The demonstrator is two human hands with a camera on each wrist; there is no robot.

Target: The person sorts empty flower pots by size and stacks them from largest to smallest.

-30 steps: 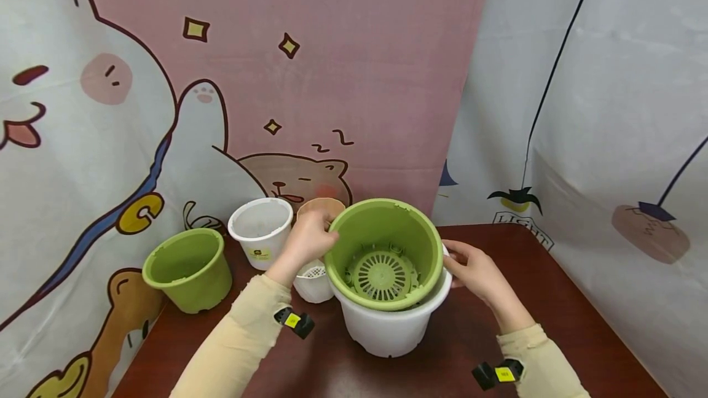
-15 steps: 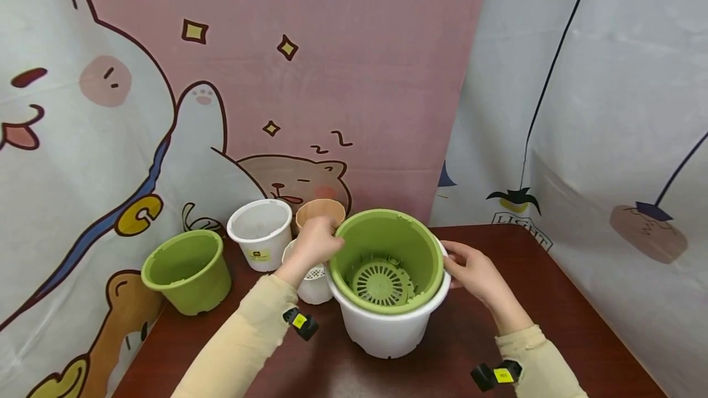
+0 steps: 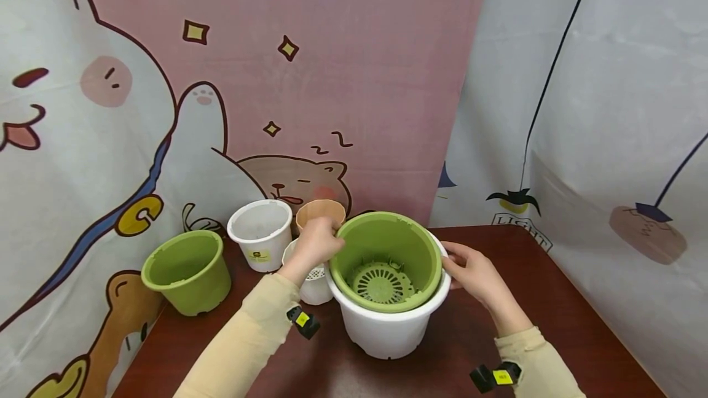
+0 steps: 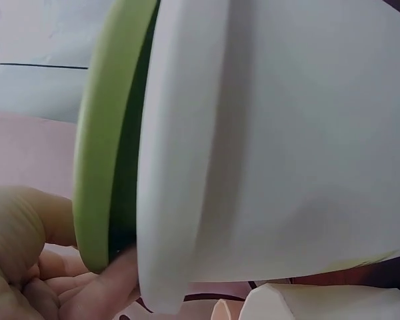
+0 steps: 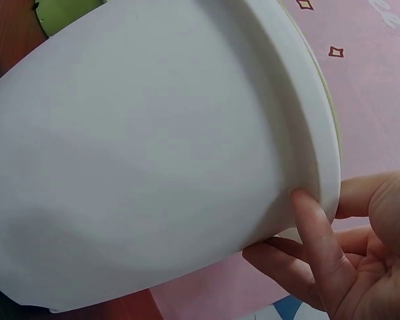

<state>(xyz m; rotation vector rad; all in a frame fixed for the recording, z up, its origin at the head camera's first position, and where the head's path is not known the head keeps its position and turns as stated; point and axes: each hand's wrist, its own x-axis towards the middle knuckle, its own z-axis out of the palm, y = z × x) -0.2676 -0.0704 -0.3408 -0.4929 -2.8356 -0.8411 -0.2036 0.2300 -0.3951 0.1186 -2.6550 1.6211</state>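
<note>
1. Fingers of the left hand pinch the rim of the round, green, plastic-looking pot; those of the right hand grip the rim of the round, white, plastic-looking pot.
2. We see the green pot inside the white pot, rightward of the left fingers, axis roughly upright; at that nearer hand, a gap parts the rims.
3. We note its smooth walls and slotted base.
</note>
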